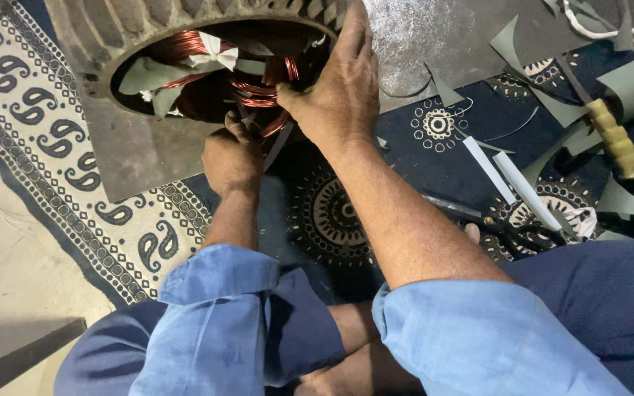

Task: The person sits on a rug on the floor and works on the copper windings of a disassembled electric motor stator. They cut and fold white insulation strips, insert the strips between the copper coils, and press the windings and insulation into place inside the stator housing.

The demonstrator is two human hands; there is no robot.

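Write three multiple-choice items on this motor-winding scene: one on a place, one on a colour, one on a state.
1. Where does the wooden-handled tool lie?
A. inside the housing
B. on the patterned mat at the person's right
C. on the person's lap

2. What colour are the wire coils?
A. copper-red
B. green
C. white

3. What is the right hand doing?
A. lying flat on the mat
B. holding scissors
C. pinching the coils at the housing's opening

Answers:
1 B: it rests on the mat among grey paper offcuts.
2 A: the strands shine copper-red.
3 C: its thumb presses the coils inside the motor housing, beside the left hand.
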